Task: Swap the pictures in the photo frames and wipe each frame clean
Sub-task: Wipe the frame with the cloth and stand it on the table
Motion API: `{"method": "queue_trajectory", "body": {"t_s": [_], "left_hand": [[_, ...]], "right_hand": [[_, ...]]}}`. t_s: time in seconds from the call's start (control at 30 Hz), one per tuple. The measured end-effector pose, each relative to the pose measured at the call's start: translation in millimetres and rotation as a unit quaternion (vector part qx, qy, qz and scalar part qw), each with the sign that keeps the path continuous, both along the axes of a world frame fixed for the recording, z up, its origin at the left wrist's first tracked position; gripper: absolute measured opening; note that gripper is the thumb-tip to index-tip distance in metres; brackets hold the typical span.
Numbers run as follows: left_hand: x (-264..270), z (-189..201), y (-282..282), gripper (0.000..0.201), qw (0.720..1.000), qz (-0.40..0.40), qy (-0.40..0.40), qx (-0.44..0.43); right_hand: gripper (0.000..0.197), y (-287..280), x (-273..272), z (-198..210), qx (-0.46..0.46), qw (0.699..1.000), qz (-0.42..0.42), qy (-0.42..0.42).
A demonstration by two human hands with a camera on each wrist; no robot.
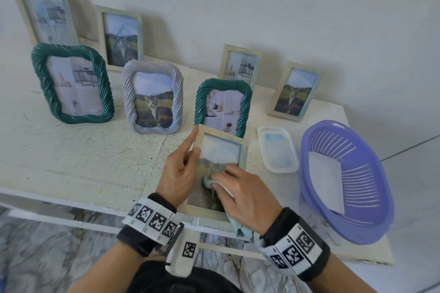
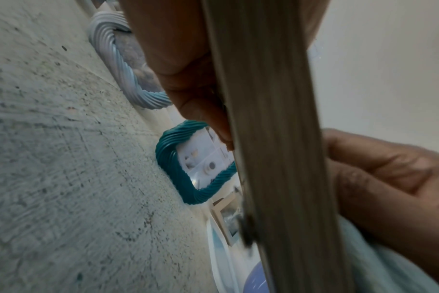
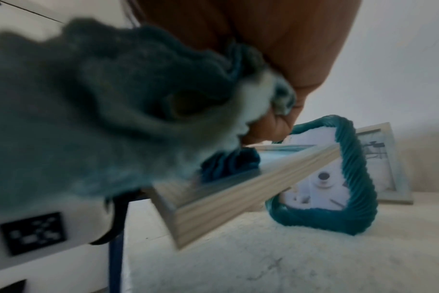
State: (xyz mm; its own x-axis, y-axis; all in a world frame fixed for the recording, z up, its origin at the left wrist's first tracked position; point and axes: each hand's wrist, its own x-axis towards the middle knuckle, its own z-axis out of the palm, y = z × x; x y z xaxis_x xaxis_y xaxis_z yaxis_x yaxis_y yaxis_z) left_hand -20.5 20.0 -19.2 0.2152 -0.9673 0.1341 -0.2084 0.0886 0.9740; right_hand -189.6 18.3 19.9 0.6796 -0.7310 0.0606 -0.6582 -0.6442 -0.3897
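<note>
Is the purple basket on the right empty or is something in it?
Not empty: the purple basket holds a white sheet lying flat against its inside.

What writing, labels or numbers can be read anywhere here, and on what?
No readable words, brands or numbers anywhere.
Black-and-white square code markers on the white wristbands: patterns only, with tiny marks beneath too small to read.
Prints in the pale wooden photo frame and the other frames: pictures only.

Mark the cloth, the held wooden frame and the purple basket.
cloth (image 1: 209, 182): head view, bunched part under the fingers.
held wooden frame (image 1: 244, 152): head view, right rail.
purple basket (image 1: 307, 150): head view, left rim.
</note>
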Motion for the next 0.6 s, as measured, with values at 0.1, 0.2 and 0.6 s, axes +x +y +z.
{"method": "queue_trajectory", "body": {"t_s": [0.1,0.2,0.6], "left_hand": [[-1,0,0,0.048,1.0,0.01,-0.002,0.003],[-4,2,-5,0.048,1.0,0.015,0.004,0.004],[-3,4,-10,0.048,1.0,0.018,0.017,0.007]], "right_hand": [[0.04,-11,-8,4,-0.006,1.0,-0.001,0.012],[0.037,-24,-6,7,-0.063,0.996,-0.066,0.008],[0.035,-24,-2,11,-0.072,0.996,-0.06,0.013]]}}
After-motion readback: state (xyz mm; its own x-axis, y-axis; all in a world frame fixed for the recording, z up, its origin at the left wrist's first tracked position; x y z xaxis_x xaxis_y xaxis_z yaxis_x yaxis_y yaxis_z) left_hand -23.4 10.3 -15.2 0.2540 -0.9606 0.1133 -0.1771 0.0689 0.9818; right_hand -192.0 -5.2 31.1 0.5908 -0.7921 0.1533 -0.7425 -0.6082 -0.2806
